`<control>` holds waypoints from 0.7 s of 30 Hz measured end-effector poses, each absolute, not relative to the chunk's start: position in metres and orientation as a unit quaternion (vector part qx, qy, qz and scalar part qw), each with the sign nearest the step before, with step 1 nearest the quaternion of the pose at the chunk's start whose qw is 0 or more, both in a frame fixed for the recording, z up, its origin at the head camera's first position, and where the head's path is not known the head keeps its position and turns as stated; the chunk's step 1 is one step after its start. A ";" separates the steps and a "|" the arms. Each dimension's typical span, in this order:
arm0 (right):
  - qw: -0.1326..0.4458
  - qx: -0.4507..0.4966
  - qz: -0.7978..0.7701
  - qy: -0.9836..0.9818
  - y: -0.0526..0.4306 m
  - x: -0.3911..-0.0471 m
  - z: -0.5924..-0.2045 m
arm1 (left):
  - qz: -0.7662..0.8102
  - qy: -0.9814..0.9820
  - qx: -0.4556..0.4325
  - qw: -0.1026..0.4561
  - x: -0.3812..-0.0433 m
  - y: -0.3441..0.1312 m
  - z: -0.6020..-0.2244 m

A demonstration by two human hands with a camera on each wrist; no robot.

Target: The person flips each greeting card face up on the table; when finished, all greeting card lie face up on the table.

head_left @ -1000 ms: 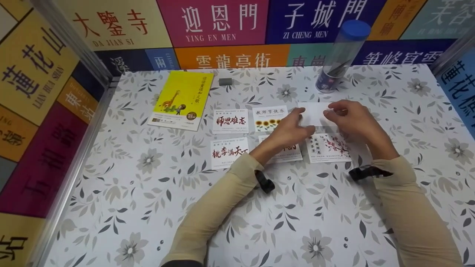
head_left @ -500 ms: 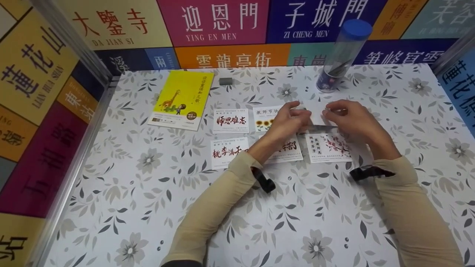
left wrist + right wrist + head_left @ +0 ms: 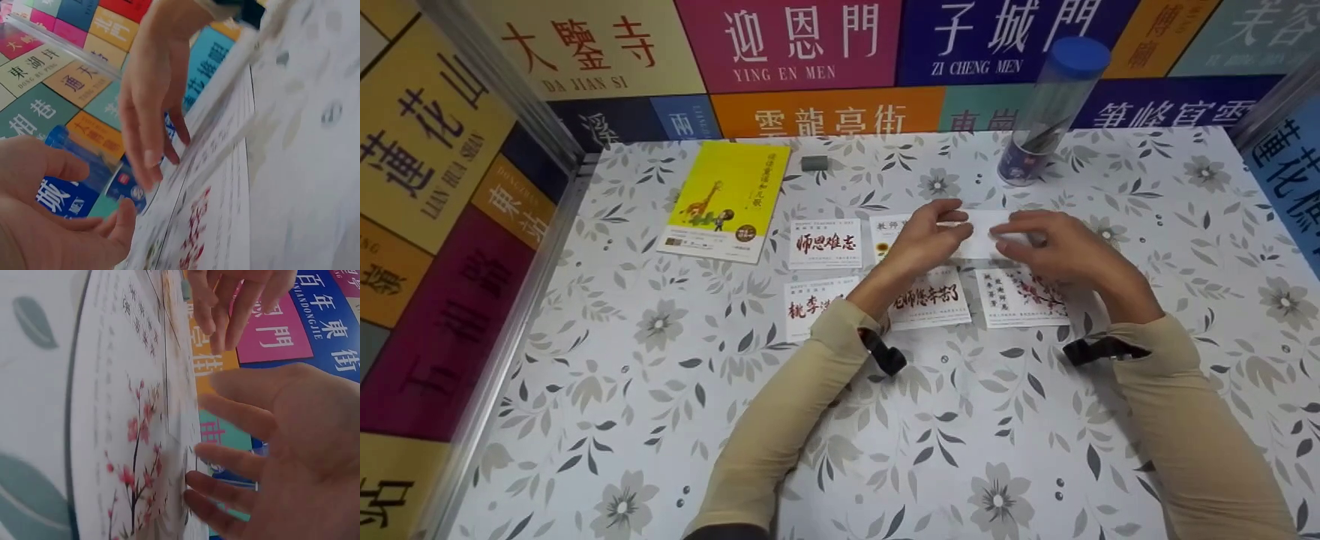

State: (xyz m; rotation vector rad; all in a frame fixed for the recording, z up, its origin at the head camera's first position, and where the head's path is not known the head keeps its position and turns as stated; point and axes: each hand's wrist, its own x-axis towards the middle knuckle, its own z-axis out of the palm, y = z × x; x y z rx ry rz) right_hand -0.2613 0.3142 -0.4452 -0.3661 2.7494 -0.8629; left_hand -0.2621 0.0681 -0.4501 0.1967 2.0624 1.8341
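Observation:
A plain white card (image 3: 984, 241) lies in the back row of cards in the head view, with its sides partly hidden by the hands. My left hand (image 3: 928, 238) hovers at its left side, over the sunflower card (image 3: 882, 238), fingers relaxed. At the right side is my right hand (image 3: 1061, 244), its fingers loosely bent. In the right wrist view the fingers of the right hand (image 3: 304, 450) are spread, holding nothing, tips close to the table. The left wrist view shows thumb and fingers of the left hand (image 3: 67, 208) apart. The plum-blossom card (image 3: 1024, 298) lies in front.
Red-lettered cards (image 3: 825, 244) lie on the left and in the front row. Behind them are a yellow book (image 3: 727, 199) and a small grey block (image 3: 814, 163). A clear tube with a blue lid (image 3: 1054, 112) stands at the back right, near the sign-covered wall (image 3: 810, 45).
The white card's front edge, raised over a shadow half a second ago, now lies lower. Both hands have shifted slightly left, and more of the middle front card shows.

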 end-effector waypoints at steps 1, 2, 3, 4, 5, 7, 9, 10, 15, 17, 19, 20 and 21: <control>0.123 -0.137 -0.281 0.942 0.315 -0.262 -0.446 | 0.628 0.752 0.086 0.181 -0.263 0.066 -0.450; 0.131 -0.142 -0.273 0.943 0.316 -0.262 -0.446 | 0.602 0.772 0.106 0.172 -0.264 0.064 -0.450; 0.135 -0.140 -0.267 0.944 0.317 -0.263 -0.446 | 0.571 0.795 0.129 0.160 -0.265 0.063 -0.450; 0.137 -0.134 -0.260 0.946 0.319 -0.263 -0.446 | 0.538 0.816 0.154 0.147 -0.265 0.062 -0.450; 0.139 -0.123 -0.255 0.949 0.321 -0.264 -0.445 | 0.502 0.837 0.175 0.133 -0.265 0.062 -0.451; 0.144 -0.104 -0.250 0.952 0.325 -0.264 -0.444 | 0.429 0.872 0.214 0.103 -0.265 0.062 -0.453; 0.146 -0.090 -0.252 0.952 0.329 -0.265 -0.442 | 0.372 0.892 0.242 0.090 -0.265 0.063 -0.454; 0.146 -0.085 -0.253 0.953 0.330 -0.265 -0.442 | 0.353 0.897 0.249 0.091 -0.265 0.064 -0.454; 0.134 -0.080 -0.268 0.951 0.332 -0.267 -0.442 | 0.375 0.890 0.214 0.144 -0.268 0.071 -0.454; 0.125 -0.076 -0.279 0.949 0.332 -0.267 -0.442 | 0.429 0.871 0.170 0.167 -0.271 0.074 -0.454; 0.118 -0.068 -0.294 0.946 0.332 -0.267 -0.443 | 0.498 0.838 0.120 0.189 -0.274 0.076 -0.453; 0.117 -0.063 -0.301 0.944 0.332 -0.267 -0.444 | 0.530 0.819 0.098 0.197 -0.276 0.078 -0.453; 0.117 -0.057 -0.307 0.943 0.331 -0.267 -0.444 | 0.564 0.796 0.080 0.206 -0.278 0.079 -0.453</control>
